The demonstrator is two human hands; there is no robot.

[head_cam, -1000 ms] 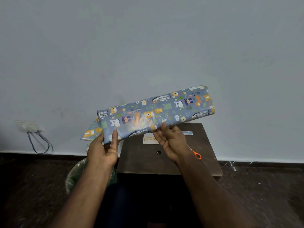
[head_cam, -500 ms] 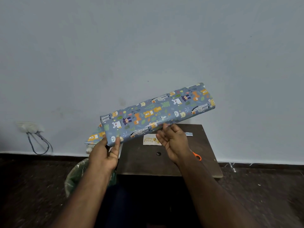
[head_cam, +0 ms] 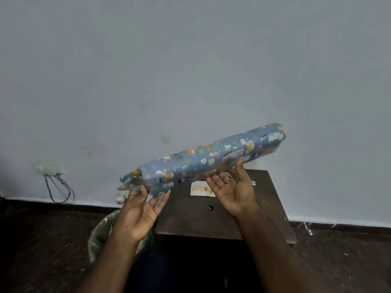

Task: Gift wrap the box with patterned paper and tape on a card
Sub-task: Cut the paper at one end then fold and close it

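Box [head_cam: 208, 159], blue animal-print wrapped, blurred, tilted, left end loose

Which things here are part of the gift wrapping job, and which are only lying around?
For the job:
wrapped box, held by left hand and right hand
birthday card on the table

Lying about:
bag-lined bin
wall socket with cable

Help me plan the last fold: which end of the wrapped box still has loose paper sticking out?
The lower end by the left hand: the wrapped box shows crumpled, open paper flaps there, while the raised end near the wall looks folded flat and closed.
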